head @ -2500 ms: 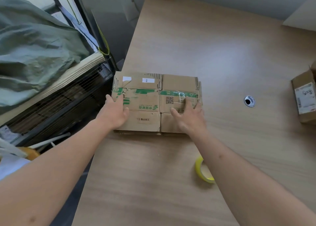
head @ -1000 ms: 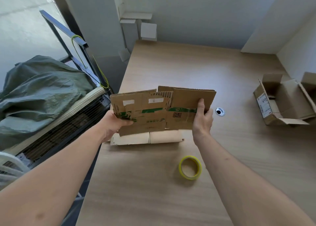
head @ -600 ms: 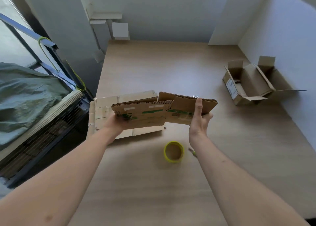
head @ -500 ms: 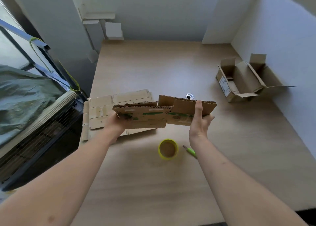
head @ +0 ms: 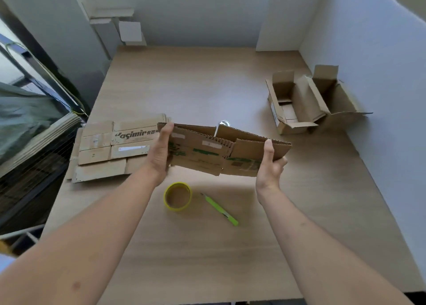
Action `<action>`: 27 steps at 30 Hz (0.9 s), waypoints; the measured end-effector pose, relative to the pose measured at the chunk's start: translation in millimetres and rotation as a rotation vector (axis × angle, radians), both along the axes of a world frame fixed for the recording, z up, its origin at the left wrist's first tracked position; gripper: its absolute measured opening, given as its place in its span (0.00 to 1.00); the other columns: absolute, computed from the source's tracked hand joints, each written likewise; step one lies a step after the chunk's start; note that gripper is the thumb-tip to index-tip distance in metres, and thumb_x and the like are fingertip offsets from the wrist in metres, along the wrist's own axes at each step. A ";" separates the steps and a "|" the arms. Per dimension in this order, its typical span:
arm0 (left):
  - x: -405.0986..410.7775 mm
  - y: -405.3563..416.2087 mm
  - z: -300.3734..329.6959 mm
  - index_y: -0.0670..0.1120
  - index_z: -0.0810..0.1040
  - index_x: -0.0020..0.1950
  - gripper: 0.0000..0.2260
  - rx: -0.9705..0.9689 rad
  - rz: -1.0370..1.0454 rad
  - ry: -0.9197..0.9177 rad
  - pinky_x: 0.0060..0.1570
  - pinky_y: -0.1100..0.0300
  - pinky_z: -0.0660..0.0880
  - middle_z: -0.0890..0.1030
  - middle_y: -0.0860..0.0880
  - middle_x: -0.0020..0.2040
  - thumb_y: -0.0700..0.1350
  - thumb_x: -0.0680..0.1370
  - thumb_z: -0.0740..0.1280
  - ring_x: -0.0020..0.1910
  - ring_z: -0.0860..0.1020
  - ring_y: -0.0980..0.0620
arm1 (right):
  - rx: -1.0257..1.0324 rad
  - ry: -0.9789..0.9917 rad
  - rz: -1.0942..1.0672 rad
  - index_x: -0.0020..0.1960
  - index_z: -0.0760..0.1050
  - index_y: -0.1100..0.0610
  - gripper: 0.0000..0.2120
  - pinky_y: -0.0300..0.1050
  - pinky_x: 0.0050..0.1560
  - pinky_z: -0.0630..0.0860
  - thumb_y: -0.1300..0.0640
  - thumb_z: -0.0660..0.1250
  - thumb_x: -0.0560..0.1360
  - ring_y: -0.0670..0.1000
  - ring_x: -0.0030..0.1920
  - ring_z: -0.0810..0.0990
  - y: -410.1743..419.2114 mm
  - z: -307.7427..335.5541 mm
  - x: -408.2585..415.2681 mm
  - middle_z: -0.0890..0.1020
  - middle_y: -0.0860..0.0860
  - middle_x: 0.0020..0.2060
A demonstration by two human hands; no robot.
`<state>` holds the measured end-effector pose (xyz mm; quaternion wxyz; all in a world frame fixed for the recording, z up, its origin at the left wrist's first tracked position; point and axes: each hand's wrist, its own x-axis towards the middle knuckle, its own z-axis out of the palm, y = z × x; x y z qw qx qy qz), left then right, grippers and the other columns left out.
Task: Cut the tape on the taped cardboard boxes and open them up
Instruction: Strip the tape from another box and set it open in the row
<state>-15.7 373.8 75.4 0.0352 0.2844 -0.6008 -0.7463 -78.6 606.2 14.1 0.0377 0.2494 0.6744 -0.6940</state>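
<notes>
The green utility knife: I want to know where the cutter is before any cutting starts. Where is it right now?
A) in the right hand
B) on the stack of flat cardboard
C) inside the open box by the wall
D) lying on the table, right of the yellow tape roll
D: the green utility knife lies on the table just right of the yellow tape roll, while both hands hold the flattened box.

Bare forearms, no sleeves visible

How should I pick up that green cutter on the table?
Pinch the slim bright green utility knife across the middle of its handle, coming straight down from above. It lies flat on the wooden table, clear of the yellow tape roll, so fingers probably fit either side.
</notes>
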 end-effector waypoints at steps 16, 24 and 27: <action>-34.2 92.1 -50.3 0.56 0.77 0.65 0.14 -0.166 0.011 -0.055 0.61 0.54 0.75 0.74 0.56 0.44 0.41 0.82 0.66 0.46 0.75 0.60 | 0.153 0.107 0.456 0.57 0.74 0.40 0.18 0.55 0.67 0.74 0.35 0.67 0.71 0.47 0.61 0.78 63.6 -25.3 -25.2 0.80 0.48 0.58; -30.9 67.5 -52.6 0.50 0.88 0.54 0.11 -0.361 -0.120 0.011 0.55 0.67 0.76 0.84 0.53 0.61 0.52 0.75 0.75 0.58 0.83 0.52 | 0.311 0.089 0.395 0.72 0.66 0.42 0.38 0.53 0.70 0.73 0.32 0.73 0.67 0.47 0.66 0.76 63.7 -20.9 -50.0 0.75 0.43 0.64; -28.5 58.9 -55.2 0.52 0.89 0.48 0.15 -0.482 -0.222 0.005 0.49 0.68 0.74 0.79 0.54 0.62 0.59 0.69 0.73 0.49 0.81 0.57 | 0.348 0.091 0.378 0.74 0.65 0.45 0.39 0.51 0.69 0.73 0.37 0.77 0.68 0.47 0.64 0.75 63.4 -21.3 -56.8 0.72 0.45 0.62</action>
